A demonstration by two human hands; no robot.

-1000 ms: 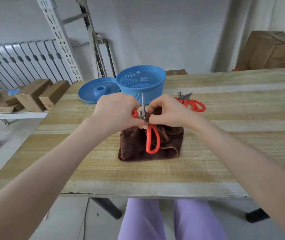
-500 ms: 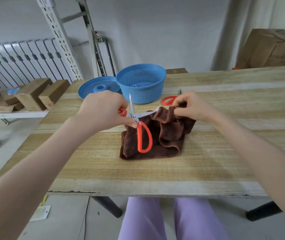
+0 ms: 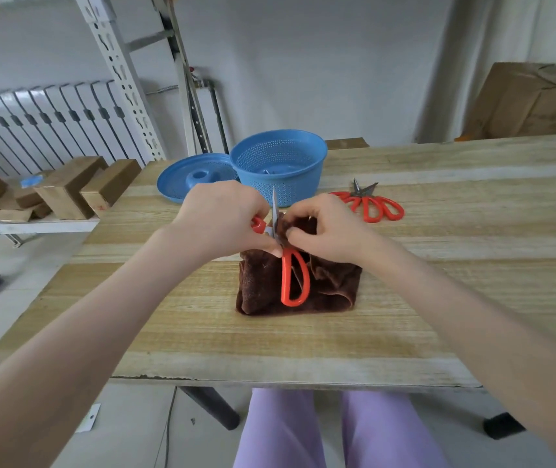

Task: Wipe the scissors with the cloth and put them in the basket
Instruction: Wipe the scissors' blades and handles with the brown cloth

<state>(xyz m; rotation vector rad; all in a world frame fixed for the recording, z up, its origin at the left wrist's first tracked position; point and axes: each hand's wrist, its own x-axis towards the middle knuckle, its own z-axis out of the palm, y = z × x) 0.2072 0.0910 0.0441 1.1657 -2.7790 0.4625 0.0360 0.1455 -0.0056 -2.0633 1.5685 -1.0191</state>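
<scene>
- The left grip [image 3: 222, 217], a bare hand at the centre of the frame, is clenched around the upper orange handle of the scissors [image 3: 291, 278].
- The scissors stand roughly upright over the cloth [image 3: 330, 285]. One steel blade points up toward the basket [image 3: 303, 184], and the lower orange handle loop hangs down in front of the cloth.
- The right grip [image 3: 327, 228], just right of centre, is curled and pinches a fold of the brown cloth against the scissors near where the blades meet. The second blade is hidden by cloth and fingers.
- The rest of the cloth lies bunched on the wooden surface [image 3: 438, 265], directly below both hands.
- The blue perforated basket stands on the surface just above the hands in the frame. Something small lies in its bottom, but what it is cannot be made out.
- A blue lid [image 3: 195, 177] lies flat to the left of the basket, touching or nearly touching its wall.
- A second pair of scissors [image 3: 371, 206], with orange handles and its blades slightly apart, lies on the surface right of the basket and apart from the hands.
- Wooden blocks [image 3: 67, 187] sit on a low shelf [image 3: 26, 228] at the left edge, with a white radiator [image 3: 33, 123] behind them.
- A cardboard box [image 3: 533, 103] sits at the upper right.
</scene>
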